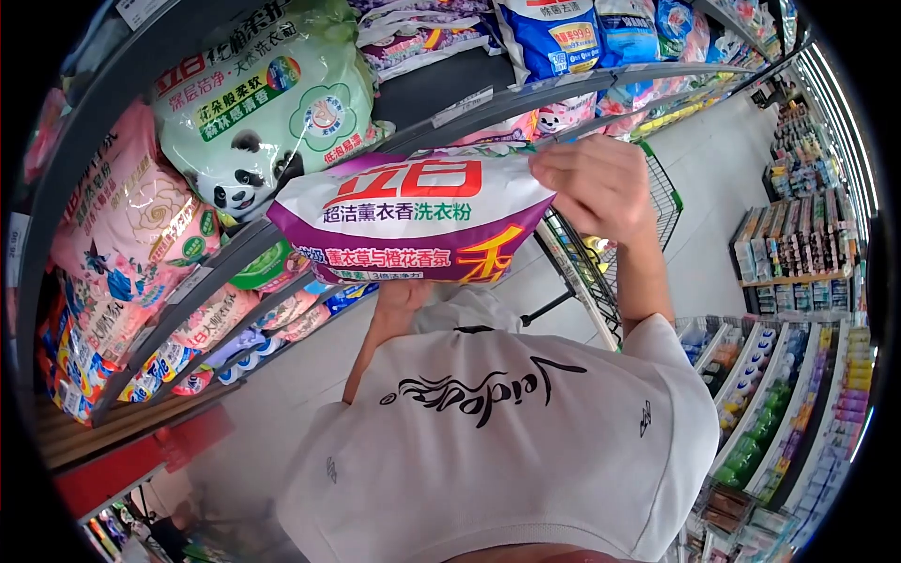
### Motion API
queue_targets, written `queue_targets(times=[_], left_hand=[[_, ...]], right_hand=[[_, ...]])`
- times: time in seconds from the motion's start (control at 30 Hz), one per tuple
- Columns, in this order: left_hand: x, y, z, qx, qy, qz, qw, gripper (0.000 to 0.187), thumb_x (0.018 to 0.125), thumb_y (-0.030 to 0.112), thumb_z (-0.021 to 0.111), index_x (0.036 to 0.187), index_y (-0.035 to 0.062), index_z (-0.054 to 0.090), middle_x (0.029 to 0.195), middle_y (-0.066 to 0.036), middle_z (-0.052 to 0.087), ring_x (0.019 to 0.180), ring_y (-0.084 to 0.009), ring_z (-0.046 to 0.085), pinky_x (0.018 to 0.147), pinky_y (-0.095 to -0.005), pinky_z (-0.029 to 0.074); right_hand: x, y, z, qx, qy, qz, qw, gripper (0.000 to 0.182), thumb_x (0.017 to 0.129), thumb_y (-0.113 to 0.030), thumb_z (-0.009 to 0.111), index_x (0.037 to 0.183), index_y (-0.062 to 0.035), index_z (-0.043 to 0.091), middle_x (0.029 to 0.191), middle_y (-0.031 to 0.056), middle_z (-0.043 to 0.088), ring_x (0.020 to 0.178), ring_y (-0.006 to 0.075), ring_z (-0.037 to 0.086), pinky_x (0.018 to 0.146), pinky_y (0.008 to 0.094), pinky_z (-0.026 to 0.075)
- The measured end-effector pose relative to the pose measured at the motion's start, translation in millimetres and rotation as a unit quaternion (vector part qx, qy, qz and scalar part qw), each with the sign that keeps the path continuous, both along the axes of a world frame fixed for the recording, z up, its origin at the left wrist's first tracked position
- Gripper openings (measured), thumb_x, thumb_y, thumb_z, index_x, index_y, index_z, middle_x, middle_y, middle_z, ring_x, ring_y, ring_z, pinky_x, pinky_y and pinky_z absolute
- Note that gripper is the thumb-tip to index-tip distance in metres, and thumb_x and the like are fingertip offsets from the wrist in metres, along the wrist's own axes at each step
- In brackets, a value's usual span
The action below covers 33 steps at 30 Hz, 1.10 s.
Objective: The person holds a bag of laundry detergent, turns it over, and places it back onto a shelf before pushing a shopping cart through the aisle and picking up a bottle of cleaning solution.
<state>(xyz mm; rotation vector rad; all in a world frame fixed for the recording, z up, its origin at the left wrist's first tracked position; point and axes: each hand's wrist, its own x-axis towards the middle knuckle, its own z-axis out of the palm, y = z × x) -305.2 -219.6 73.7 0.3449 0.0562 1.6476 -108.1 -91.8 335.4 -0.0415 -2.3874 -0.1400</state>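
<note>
Right hand [596, 183] grips the top of the detergent bag [413, 218]; left hand [399, 298], fingers hidden, props it from below near the shelf [235, 246].

Detergent bag [413, 220]: white top, red characters, purple lower band, yellow mark. Shelf bag [267, 103]: pale green, panda print. Bag [131, 225]: pink, rose pattern. T-shirt [507, 441]: white, black script.

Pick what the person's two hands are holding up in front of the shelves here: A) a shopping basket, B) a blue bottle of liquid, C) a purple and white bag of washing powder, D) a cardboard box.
C: the right hand grips the top edge of the purple and white bag, and the left hand supports it from underneath.
</note>
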Motion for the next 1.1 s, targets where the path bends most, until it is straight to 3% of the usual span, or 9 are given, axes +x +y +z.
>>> queue_targets(times=[0.2,0.37,0.5,0.63,0.73,0.83,0.93,0.97,1.1], left_hand=[[9,7,0,0.105,0.029,0.025,0.994,0.058,0.083,0.021,0.070,0.134,0.0068,0.045,0.132,-0.012,0.053,0.121,-0.0272,0.053,0.103,-0.0452,0.044],[8,0,2,0.010,-0.090,-0.033,0.995,0.061,0.078,0.012,0.074,0.133,0.0077,0.047,0.131,-0.010,0.054,0.119,-0.0231,0.054,0.099,-0.0385,0.048],[11,2,4,0.071,-0.033,-0.017,0.997,0.064,0.077,0.012,0.075,0.133,0.0080,0.046,0.132,-0.009,0.053,0.119,-0.0241,0.054,0.099,-0.0396,0.049],[15,-5,15,-0.006,-0.109,-0.074,0.991,0.063,0.077,0.014,0.075,0.133,0.0085,0.047,0.132,-0.009,0.054,0.119,-0.0243,0.054,0.101,-0.0408,0.047],[15,-9,14,-0.065,-0.130,-0.085,0.986,0.058,0.081,0.021,0.071,0.133,0.0087,0.046,0.131,-0.009,0.054,0.119,-0.0240,0.054,0.101,-0.0411,0.047],[18,-4,1,0.046,0.006,-0.014,0.999,0.055,0.087,0.030,0.064,0.134,0.0087,0.044,0.132,-0.009,0.053,0.120,-0.0239,0.054,0.102,-0.0403,0.046],[11,-4,6,-0.001,-0.156,-0.090,0.984,0.056,0.087,0.028,0.065,0.134,0.0079,0.044,0.134,-0.009,0.052,0.121,-0.0236,0.052,0.102,-0.0393,0.045],[14,-2,10,0.057,-0.078,-0.029,0.995,0.057,0.086,0.028,0.066,0.134,0.0073,0.043,0.135,-0.010,0.051,0.122,-0.0236,0.051,0.103,-0.0394,0.045],[10,-3,5,0.033,-0.095,-0.060,0.993,0.056,0.088,0.030,0.063,0.134,0.0064,0.043,0.134,-0.011,0.052,0.121,-0.0244,0.052,0.103,-0.0411,0.044]], right_hand=[[-5,-5,-23,-0.180,0.116,-0.030,0.976,0.013,0.062,0.003,0.063,0.074,0.0003,0.068,0.068,0.0096,0.067,0.059,0.0224,0.066,0.054,0.0295,0.051],[2,-11,-32,-0.403,0.072,-0.069,0.910,0.009,0.069,-0.002,0.072,0.076,0.0026,0.068,0.073,0.0125,0.068,0.063,0.0214,0.067,0.058,0.0255,0.050],[11,0,-27,-0.300,0.007,-0.001,0.954,0.011,0.069,0.001,0.065,0.080,0.0004,0.068,0.072,0.0125,0.067,0.064,0.0264,0.065,0.057,0.0326,0.050],[23,-1,-16,-0.197,-0.054,-0.013,0.979,0.012,0.072,-0.001,0.062,0.082,0.0006,0.068,0.071,0.0137,0.065,0.064,0.0300,0.063,0.056,0.0363,0.049],[31,-3,-9,-0.281,-0.076,0.001,0.957,0.012,0.072,-0.001,0.062,0.083,0.0017,0.067,0.071,0.0137,0.065,0.064,0.0305,0.063,0.056,0.0362,0.049],[29,-4,-14,-0.306,-0.043,-0.026,0.951,0.012,0.072,-0.002,0.065,0.084,0.0012,0.067,0.074,0.0129,0.067,0.066,0.0284,0.066,0.060,0.0340,0.051],[23,-8,-21,-0.294,0.018,-0.054,0.954,0.014,0.072,-0.001,0.067,0.086,-0.0001,0.068,0.079,0.0110,0.070,0.072,0.0248,0.068,0.066,0.0318,0.053],[19,-10,-25,-0.280,0.047,-0.043,0.958,0.014,0.072,0.000,0.066,0.086,0.0001,0.068,0.080,0.0108,0.070,0.073,0.0247,0.069,0.067,0.0317,0.054],[5,-10,-30,-0.222,0.122,0.012,0.967,0.016,0.074,0.005,0.063,0.089,0.0008,0.068,0.086,0.0120,0.071,0.078,0.0253,0.070,0.069,0.0324,0.055]])
